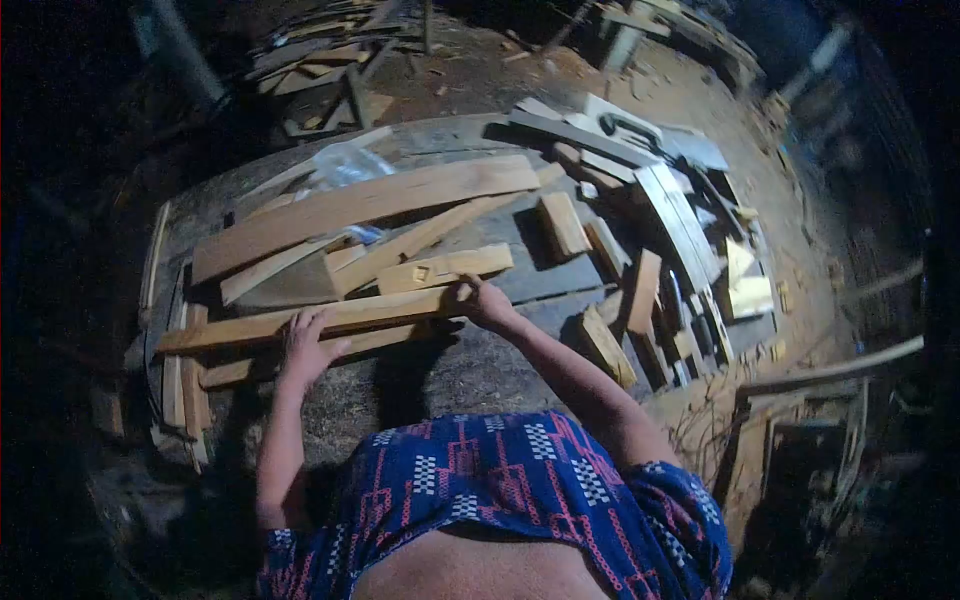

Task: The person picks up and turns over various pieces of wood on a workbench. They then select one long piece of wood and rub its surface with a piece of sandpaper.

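A person's right hand (488,302) grasps one end of a long wooden beam (380,310), fingers curled over its edge, while the left hand (305,352) lies against the same piece farther along, thumb splayed; whether it grips or merely steadies cannot be told. The beam stretches across the near left part of a dark, worn worktable (485,375), with a second strip (375,342) lying alongside, closer to the body. Just beyond the beam sits a shorter piece with a squarish recess (480,262) cut into its face, backed by a slanting batten (425,240) and a broad plank (370,210). Crumpled clear plastic (350,163) lies behind the plank. To the right, wooden blocks (566,225) lie scattered near a long pale board (680,220), with a black handle (630,127) toward the far edge. Past the table, stacked timber (315,75) stands in dim light over littered ground (470,75).
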`<state>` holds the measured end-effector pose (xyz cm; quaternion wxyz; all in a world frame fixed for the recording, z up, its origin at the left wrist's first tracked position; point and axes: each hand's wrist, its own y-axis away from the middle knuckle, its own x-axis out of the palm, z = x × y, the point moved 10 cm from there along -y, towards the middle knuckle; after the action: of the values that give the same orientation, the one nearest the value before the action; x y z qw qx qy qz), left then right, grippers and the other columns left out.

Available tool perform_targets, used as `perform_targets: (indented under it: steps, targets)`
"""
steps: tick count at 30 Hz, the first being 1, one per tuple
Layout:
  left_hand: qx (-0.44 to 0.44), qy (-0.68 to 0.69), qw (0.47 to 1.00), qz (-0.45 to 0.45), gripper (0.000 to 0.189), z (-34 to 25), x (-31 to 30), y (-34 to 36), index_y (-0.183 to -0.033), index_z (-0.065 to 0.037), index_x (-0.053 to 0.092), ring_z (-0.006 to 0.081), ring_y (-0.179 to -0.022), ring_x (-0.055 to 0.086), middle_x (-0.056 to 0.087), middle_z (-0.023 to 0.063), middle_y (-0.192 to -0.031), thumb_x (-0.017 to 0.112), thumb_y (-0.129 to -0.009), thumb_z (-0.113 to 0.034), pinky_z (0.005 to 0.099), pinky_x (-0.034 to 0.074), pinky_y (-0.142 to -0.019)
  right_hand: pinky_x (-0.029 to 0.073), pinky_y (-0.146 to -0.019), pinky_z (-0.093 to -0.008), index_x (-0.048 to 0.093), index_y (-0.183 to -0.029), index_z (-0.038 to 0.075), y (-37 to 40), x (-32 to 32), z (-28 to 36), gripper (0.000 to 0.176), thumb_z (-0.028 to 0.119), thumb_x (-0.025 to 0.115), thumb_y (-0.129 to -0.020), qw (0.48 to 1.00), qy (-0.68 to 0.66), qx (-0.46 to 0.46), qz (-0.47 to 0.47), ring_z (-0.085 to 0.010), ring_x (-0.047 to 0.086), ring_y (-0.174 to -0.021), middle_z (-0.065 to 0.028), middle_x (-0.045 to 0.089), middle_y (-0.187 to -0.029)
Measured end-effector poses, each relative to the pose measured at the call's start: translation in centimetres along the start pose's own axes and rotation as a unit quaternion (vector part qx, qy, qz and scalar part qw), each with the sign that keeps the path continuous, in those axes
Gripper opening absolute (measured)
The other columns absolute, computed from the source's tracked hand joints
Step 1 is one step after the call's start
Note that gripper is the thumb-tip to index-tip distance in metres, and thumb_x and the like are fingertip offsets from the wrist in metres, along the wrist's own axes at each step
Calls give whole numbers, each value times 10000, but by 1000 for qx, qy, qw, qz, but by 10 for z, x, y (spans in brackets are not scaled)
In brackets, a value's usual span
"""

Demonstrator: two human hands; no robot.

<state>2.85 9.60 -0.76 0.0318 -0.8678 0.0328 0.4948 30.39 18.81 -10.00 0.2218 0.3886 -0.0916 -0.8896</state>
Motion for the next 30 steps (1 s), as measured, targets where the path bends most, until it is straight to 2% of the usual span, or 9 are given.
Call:
perform_targets:
  steps: [2,7,10,12,13,15,18,23,30]
  targets:
    - [-10,-59,998,-5,593,-21,12,-2,-1142,-32,492,331,-1101,377,439,167,-1145,713,-633,-242,392,312,-943,435,-778,-409,439,-1172,105,18,-33,3,554,380,616,-726,1000,26,8,-11,-340,539,-950,-193,566,-1010]
    - [1,48,997,52,585,-67,64,29,-1152,-68,490,318,-1170,336,428,151,-1192,712,-641,-248,396,281,-982,403,-841,-391,465,-1161,148,80,-137,-77,592,294,713,-643,957,8,11,-291,-330,486,-1025,-186,503,-1101]
    - [24,225,939,260,482,-139,80,55,-1105,-79,533,286,-1108,424,488,128,-1138,687,-691,-270,368,307,-961,423,-715,-445,442,-1100,103,136,-184,-133,554,298,704,-653,883,159,112,-428,-323,495,-887,-160,487,-986]
    - [82,307,834,451,418,-174,108,80,-1076,-61,550,251,-1075,451,501,116,-1118,635,-752,-312,346,324,-939,441,-673,-406,408,-1178,127,167,-201,-161,690,416,696,-622,844,232,210,-435,-306,481,-900,-140,461,-1014]
    - [84,300,836,451,418,-178,114,80,-1076,-61,550,251,-1075,451,501,116,-1118,635,-752,-312,346,324,-939,441,-717,-396,357,-1227,138,175,-204,-183,772,431,706,-604,840,244,269,-404,-318,462,-940,-147,439,-1058]
    - [69,484,723,489,398,-218,125,85,-1060,-42,554,219,-1061,456,509,103,-1099,578,-801,-342,333,329,-925,397,-813,-435,279,-1288,198,191,-216,-219,844,447,706,-605,847,187,325,-376,-356,414,-1018,-163,402,-1115]
    - [81,477,721,496,402,-252,137,77,-1059,-24,548,198,-1041,463,512,94,-1082,547,-824,-350,322,325,-923,389,-842,-433,225,-1310,164,191,-218,-251,896,413,717,-604,865,92,350,-347,-361,398,-1045,-178,390,-1120]
    - [-13,437,735,518,363,-284,163,75,-1029,-23,552,179,-1014,466,507,85,-1058,536,-832,-328,291,331,-910,405,-822,-452,242,-1264,99,185,-219,-261,865,297,744,-588,872,66,285,-393,-360,412,-1040,-182,398,-1122]
    - [11,491,706,511,382,-277,157,89,-1003,-24,558,190,-997,463,499,91,-1059,492,-844,-366,325,334,-898,397,-857,-402,383,-1224,90,170,-216,-298,767,261,736,-564,861,-182,102,-464,-305,470,-1034,-140,496,-1092]
